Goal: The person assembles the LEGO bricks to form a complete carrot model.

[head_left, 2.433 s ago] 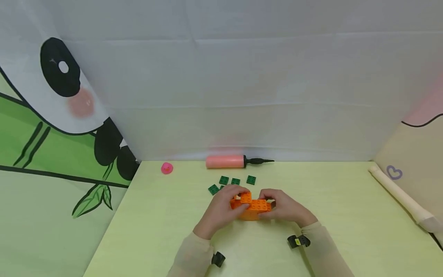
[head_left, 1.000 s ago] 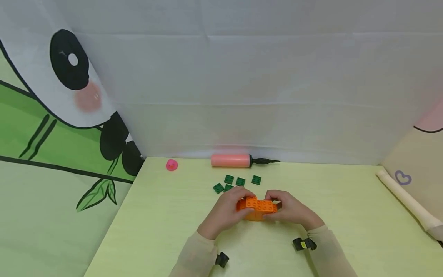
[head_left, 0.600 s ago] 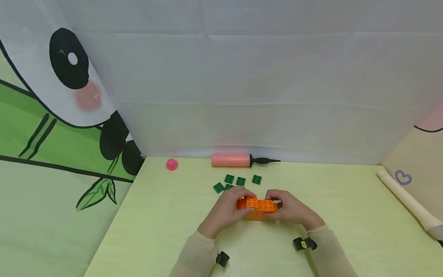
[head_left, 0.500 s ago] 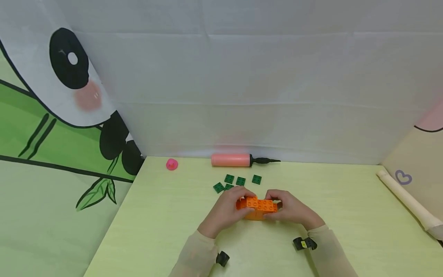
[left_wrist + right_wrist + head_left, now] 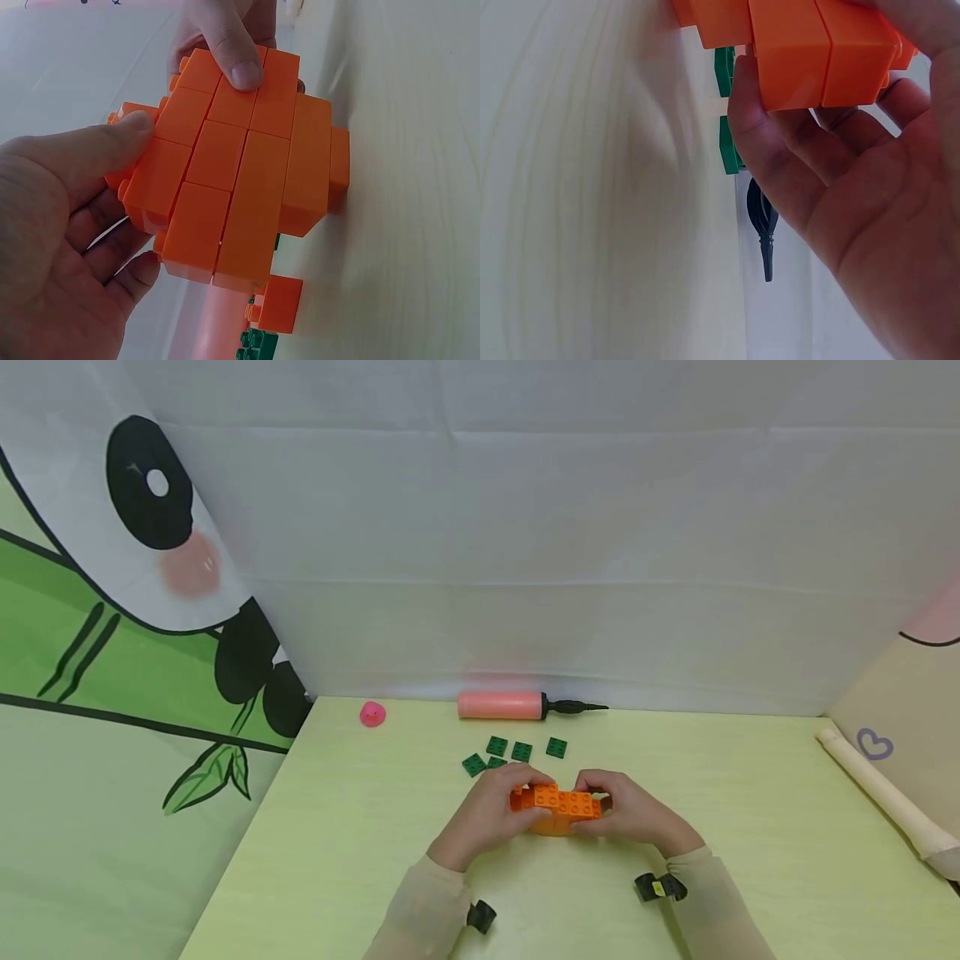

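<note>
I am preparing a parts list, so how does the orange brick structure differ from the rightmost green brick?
The orange structure is built from many bricks; the green brick is one smaller piece. The left hand and right hand hold the orange structure; the green brick lies on the table, untouched. Both show round studs.

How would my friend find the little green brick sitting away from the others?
On the pale yellow-green table, look between the pink cylinder with a black tip at the back and the orange plastic-brick build. There's a small square dark-green studded brick. It's the rightmost green one, apart from the other green bricks on its left.
</note>
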`<action>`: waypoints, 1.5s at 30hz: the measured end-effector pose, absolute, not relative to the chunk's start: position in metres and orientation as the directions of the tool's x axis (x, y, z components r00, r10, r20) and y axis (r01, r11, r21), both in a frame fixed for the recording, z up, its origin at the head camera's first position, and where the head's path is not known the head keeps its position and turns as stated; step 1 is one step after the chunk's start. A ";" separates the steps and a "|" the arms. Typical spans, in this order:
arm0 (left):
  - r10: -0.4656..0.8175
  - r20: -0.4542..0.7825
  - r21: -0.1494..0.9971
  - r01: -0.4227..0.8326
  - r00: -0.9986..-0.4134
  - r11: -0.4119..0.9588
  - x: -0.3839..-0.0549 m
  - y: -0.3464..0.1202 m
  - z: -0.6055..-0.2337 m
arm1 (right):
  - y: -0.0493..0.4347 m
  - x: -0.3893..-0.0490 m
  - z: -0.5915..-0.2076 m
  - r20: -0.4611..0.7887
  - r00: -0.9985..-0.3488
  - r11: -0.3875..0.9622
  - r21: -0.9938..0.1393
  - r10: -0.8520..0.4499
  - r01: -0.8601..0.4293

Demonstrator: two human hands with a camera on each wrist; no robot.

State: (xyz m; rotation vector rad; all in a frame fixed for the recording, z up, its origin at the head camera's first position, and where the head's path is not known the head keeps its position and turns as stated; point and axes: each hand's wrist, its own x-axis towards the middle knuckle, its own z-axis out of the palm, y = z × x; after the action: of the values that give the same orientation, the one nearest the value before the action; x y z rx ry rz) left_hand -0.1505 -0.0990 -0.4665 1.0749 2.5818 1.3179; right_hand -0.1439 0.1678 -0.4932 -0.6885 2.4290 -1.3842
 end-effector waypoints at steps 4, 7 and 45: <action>0.610 0.249 0.723 0.563 -0.753 0.399 -0.152 -0.100 -0.467 | 0.168 -0.144 -0.493 0.012 -0.853 0.435 -0.857 -0.522 -0.278; 0.613 0.246 0.722 0.564 -0.751 0.402 -0.152 -0.100 -0.467 | 0.167 -0.143 -0.492 0.012 -0.854 0.435 -0.856 -0.521 -0.278; 0.576 0.064 0.628 0.481 -0.815 0.611 -0.180 -0.130 -0.510 | 0.166 -0.142 -0.489 -0.044 -0.872 0.475 -0.851 -0.488 -0.223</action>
State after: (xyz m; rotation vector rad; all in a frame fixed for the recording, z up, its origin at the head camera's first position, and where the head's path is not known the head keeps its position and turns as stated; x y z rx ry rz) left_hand -0.1802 -0.1300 -0.5097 0.8875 2.6878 0.9830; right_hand -0.1419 0.1663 -0.4892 -0.6063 2.4444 -1.3491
